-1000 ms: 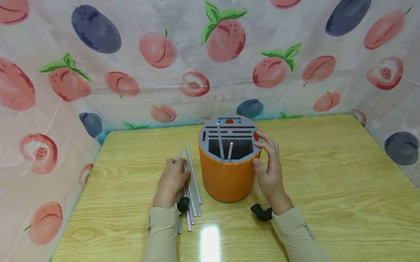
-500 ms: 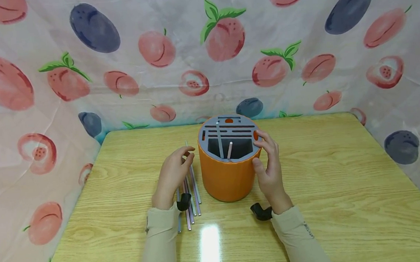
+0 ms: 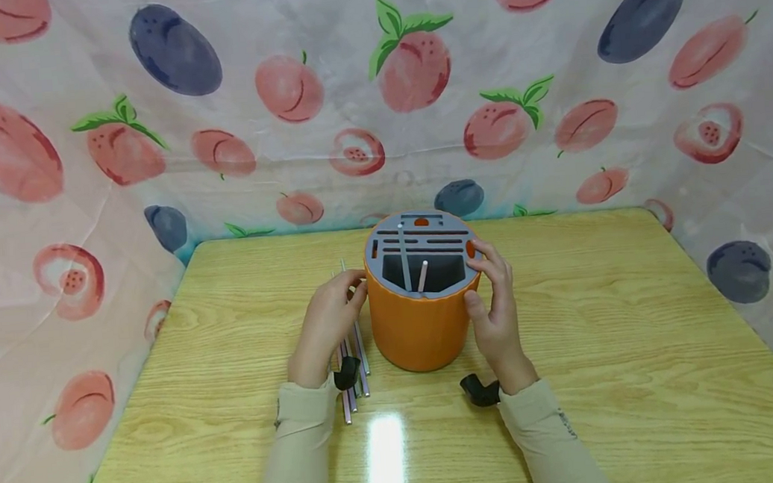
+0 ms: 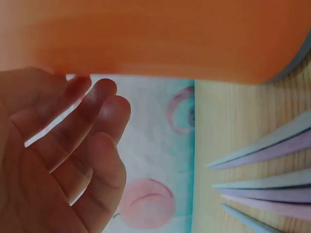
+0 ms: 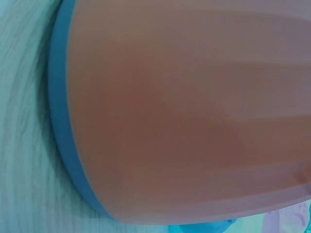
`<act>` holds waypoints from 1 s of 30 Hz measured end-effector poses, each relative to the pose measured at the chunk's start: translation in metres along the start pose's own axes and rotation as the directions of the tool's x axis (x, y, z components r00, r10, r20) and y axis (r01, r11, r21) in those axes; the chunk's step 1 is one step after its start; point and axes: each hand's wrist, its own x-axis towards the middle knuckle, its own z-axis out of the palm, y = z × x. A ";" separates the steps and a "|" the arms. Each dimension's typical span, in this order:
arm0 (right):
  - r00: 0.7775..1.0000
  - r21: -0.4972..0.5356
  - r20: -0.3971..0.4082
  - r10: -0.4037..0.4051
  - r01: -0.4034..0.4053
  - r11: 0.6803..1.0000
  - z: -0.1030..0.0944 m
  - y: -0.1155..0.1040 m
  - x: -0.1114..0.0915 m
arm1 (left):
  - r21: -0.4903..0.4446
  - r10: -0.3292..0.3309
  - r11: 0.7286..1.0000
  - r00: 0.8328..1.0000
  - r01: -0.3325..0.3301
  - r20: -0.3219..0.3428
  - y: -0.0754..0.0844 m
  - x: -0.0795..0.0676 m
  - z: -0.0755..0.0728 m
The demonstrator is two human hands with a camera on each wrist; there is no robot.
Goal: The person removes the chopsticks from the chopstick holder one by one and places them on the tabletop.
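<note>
An orange cylindrical utensil holder (image 3: 419, 329) with a grey slotted top stands upright on the table. Two thin chopsticks, one pale grey (image 3: 405, 262) and one pinkish (image 3: 423, 276), lean in its large front opening. My left hand (image 3: 325, 321) is at the holder's left side, its loosely bent fingertips touching or almost touching the orange wall; no item shows in its fingers (image 4: 104, 114). With thumb and fingers around the right rim, my right hand (image 3: 500, 319) holds the holder. Several metallic chopsticks (image 3: 360, 348) lie beneath and beside my left hand, partly hidden by it.
The wooden table (image 3: 621, 330) extends to both sides of the holder. Fruit-printed cloth (image 3: 341, 72) hangs behind it and along the sides. A black wrist camera mount (image 3: 347, 373) sits by the left cuff, another (image 3: 480, 390) by the right.
My left hand has risen from the chopsticks and moved right to the holder's side. My right hand stays on the rim, and the holder stands where it was.
</note>
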 end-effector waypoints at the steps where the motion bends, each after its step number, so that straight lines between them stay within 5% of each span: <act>1: 1.000 0.002 0.000 -0.002 0.002 1.000 0.000 0.000 0.000 | 0.006 0.000 1.000 1.000 0.000 0.002 0.001 0.000 0.001; 30: 1.000 0.016 0.010 0.009 -0.009 1.000 -0.001 0.000 0.001 | 0.009 -0.012 1.000 1.000 0.012 0.003 0.000 0.001 0.005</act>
